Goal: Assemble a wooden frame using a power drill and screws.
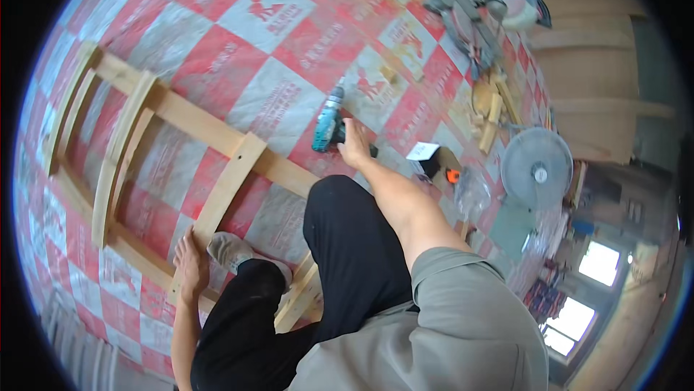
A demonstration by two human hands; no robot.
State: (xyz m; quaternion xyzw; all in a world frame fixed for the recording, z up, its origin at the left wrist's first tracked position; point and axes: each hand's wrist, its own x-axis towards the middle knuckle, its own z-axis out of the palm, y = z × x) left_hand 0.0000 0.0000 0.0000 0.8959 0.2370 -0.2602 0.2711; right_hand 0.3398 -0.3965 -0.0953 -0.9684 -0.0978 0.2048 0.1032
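A ladder-like frame of pale wood lies on the floor, with slats across two long rails [181, 113]. My left hand [191, 264] is closed on a wooden slat [224, 185], close to where its near end crosses the lower rail. To the right of the frame, a teal and black cordless drill [329, 122] rests on the floor sheet, its bit pointing away from me. The fingers of my right hand [353, 144] are closed round the drill's handle, partly hiding it. One of my shoes [233, 252] is beside the slat, inside the frame.
A red and white checked sheet [278, 95] covers the floor. Right of the drill are a small black and white box [425, 158], an orange item [452, 175] and a clear plastic bag [473, 192]. Farther off are wood offcuts [493, 120], a round grey fan [538, 167] and a power saw [466, 19].
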